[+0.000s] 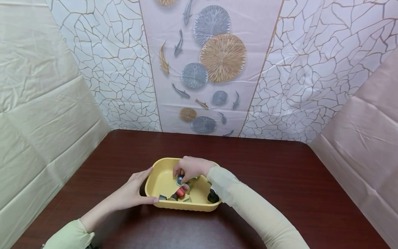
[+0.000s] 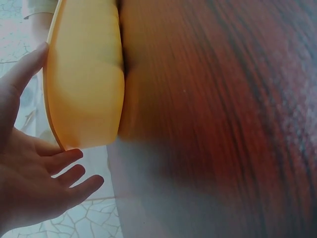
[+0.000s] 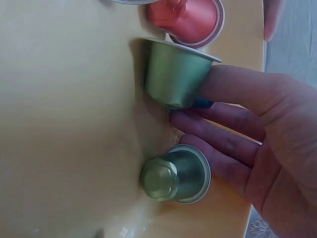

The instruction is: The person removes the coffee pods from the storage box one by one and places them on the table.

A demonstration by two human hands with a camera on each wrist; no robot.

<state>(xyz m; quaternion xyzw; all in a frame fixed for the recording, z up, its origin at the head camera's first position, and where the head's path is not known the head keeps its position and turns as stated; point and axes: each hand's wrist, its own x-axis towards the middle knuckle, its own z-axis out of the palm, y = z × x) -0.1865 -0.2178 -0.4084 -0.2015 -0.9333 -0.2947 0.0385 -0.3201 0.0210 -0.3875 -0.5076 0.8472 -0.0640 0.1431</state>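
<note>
Sleeves (image 1: 258,212) of pale cloth are showing nearest, over a dark reddish-brown surface (image 1: 161,228). A yellow tray (image 1: 186,206) is standing on it, roughly midway between the left and right edges and well short of the far edge. The left hand (image 1: 133,192) is touching the tray's left end, its grip stretching wide: the thumb is meeting the near left corner, a fingertip the rim farther back.

Inside, along the near wall, a grey capsule (image 1: 162,197), a brown capsule (image 1: 173,197) and a pale capsule (image 1: 188,200) are lying. A dark item (image 1: 213,197) is sitting at the near right corner, partly hidden by the sleeve. Just beyond the near row, a red capsule (image 1: 180,192) is resting beside a green capsule (image 3: 178,74). Farther in, the right hand (image 1: 192,167) is reaching down, its grip narrowing round a blue capsule (image 1: 179,179) between thumb and fingers. A dark green capsule (image 3: 176,173) is lying just beside those fingers. Beyond the far edge, printed cloth (image 1: 168,117) is hanging, showing fish and discs.
</note>
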